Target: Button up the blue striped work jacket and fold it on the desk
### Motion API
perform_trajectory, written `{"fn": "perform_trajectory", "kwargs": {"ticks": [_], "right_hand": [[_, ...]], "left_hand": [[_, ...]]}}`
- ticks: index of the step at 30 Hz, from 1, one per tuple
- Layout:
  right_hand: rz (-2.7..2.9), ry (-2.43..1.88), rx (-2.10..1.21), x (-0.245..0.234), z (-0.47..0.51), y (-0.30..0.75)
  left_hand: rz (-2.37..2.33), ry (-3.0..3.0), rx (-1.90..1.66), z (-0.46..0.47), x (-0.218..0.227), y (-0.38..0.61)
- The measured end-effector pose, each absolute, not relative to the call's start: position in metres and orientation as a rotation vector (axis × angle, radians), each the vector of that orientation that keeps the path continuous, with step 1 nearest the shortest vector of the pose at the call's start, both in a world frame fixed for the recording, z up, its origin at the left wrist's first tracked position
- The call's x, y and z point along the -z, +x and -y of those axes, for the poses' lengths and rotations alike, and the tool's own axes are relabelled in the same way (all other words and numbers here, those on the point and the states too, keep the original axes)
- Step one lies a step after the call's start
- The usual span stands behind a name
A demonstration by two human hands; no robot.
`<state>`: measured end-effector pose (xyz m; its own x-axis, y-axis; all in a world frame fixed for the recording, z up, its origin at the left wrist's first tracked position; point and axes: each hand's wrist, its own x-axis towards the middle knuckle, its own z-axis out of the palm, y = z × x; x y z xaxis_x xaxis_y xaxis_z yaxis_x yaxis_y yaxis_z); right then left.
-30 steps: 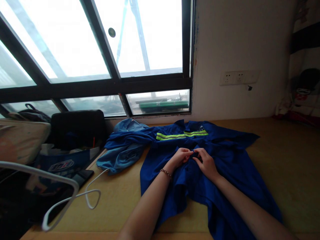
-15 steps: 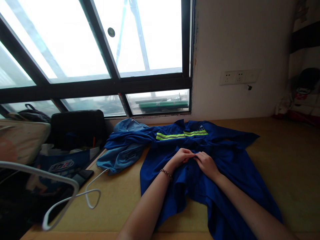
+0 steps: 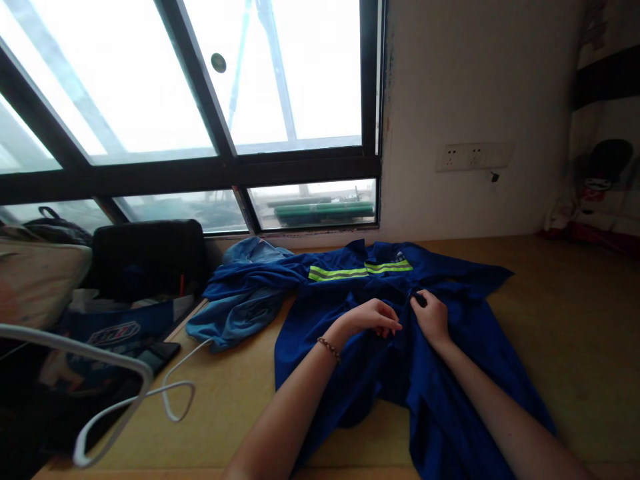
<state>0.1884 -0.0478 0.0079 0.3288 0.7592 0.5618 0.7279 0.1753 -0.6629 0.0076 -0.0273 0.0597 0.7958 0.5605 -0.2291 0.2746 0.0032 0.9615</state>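
Observation:
A dark blue work shirt [image 3: 450,347] with a yellow-green reflective band lies spread on the wooden table [image 3: 240,393] in front of me. My left hand [image 3: 373,317], a bead bracelet at its wrist, rests curled on the shirt's front with the fingers pinched on the cloth. A little to its right, my right hand [image 3: 430,315] pinches a fold of the shirt near its front opening. The two hands are a short way apart.
A lighter blue garment [image 3: 240,310] lies bunched left of the shirt. A white hanger [image 3: 125,393] sits at the table's left edge, by a black bag [image 3: 147,257] and other clutter. The window and a white wall with sockets [image 3: 473,155] stand behind.
My hands, touching on the shirt's front before, have parted. The right hand moved up and right along the cloth; the left stayed close to where it was.

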Motion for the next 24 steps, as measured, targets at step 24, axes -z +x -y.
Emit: {"fn": "perform_trajectory", "kwargs": {"ticks": [24], "right_hand": [[2.065,-1.14,-0.186,-0.017,0.08,0.146]], "left_hand": [[-0.834,1.363,-0.559,-0.004,-0.01,-0.013]]}}
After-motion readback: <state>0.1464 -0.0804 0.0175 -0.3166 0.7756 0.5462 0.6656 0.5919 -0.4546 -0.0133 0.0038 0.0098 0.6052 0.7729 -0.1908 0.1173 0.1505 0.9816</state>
